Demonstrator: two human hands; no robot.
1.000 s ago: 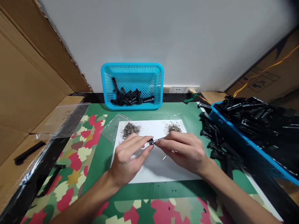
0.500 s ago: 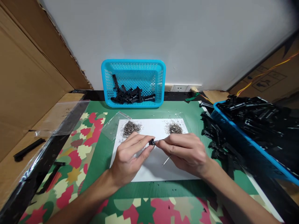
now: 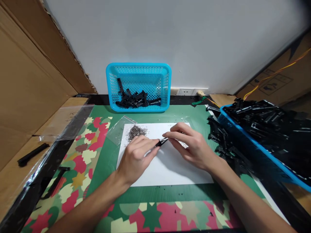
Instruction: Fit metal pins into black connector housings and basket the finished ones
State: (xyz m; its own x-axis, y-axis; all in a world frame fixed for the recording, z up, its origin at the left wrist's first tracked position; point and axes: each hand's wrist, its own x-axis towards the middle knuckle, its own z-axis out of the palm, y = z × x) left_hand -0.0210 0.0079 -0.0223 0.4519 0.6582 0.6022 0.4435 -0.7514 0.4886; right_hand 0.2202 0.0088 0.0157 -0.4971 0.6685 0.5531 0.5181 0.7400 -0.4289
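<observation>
Between the fingertips of my left hand (image 3: 138,155) is a small black plastic part (image 3: 158,143), mostly covered by the fingers. My right hand (image 3: 191,142) meets it from the right, fingers bent and pinched together. A thin silvery metal rod (image 3: 164,140) shows between the black part and my right fingertips; its ends are hidden. Both hands are over a white sheet of paper (image 3: 167,171). A pile of tiny metal pieces (image 3: 136,132) lies beyond my left hand. A second pile (image 3: 182,143) is mostly hidden behind my right hand.
A blue basket (image 3: 139,65) with several black parts stands at the back. On the right, a larger blue bin (image 3: 262,149) is heaped with black parts, more lying beside it. A clear plastic bag (image 3: 119,131) lies by the paper; one black part (image 3: 32,155) is at far left.
My right hand has shifted up and its fingers have tilted over the black part. The rod that stuck out below my right hand no longer shows there. The black part has turned in my left fingers.
</observation>
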